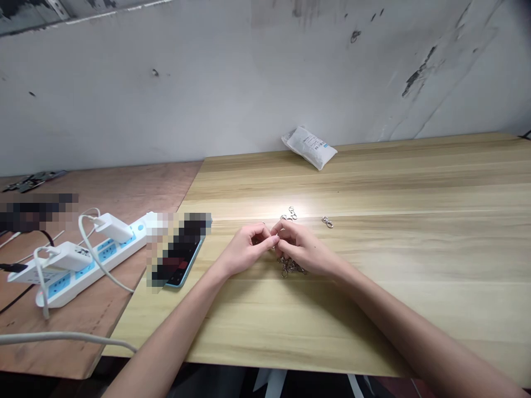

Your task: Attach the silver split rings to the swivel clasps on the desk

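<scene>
My left hand (248, 249) and my right hand (301, 246) meet over the light wooden table (373, 260), fingertips pinched together on a small metal piece too tiny to make out. A heap of small silver metal clasps (289, 267) lies under my right hand, partly hidden by it. A few more clasps (289, 213) lie just beyond my hands, and a single clasp (327, 221) sits a little to the right.
A white sealed packet (310, 146) lies at the table's back edge by the wall. A phone (182, 257) rests at the table's left edge. On the lower brown table to the left, a white power strip (83, 260) holds chargers and cables.
</scene>
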A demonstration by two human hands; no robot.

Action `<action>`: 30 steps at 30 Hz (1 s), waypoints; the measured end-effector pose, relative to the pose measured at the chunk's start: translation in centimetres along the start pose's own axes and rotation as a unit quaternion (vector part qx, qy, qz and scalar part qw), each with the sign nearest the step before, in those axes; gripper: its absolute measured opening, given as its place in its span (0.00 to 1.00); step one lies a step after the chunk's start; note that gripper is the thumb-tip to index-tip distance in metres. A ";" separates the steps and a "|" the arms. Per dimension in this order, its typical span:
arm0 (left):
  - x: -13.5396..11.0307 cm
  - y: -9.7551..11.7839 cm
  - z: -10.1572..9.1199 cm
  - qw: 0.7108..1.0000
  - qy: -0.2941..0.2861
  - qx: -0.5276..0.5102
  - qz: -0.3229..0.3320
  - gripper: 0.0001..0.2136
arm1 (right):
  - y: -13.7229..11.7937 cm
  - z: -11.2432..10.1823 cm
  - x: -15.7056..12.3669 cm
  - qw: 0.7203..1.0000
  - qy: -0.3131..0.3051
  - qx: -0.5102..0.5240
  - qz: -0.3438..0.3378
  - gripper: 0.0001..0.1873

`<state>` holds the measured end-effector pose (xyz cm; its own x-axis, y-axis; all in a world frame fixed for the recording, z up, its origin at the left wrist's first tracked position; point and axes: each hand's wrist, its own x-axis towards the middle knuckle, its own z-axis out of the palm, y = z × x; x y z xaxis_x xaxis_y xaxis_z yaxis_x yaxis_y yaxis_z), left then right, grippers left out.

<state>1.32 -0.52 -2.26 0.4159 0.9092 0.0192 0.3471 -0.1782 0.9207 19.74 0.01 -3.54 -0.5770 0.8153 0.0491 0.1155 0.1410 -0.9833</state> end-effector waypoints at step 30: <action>0.1 -0.1 0.0 1.000 0.004 0.019 -0.003 0.14 | -0.2 0.1 0.0 1.000 -0.005 -0.003 -0.003 0.01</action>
<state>1.32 -0.45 -2.33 0.4070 0.9133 0.0164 0.3821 -0.1865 0.9051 19.69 -0.09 -3.38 -0.5857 0.8087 0.0540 0.1156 0.1493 -0.9820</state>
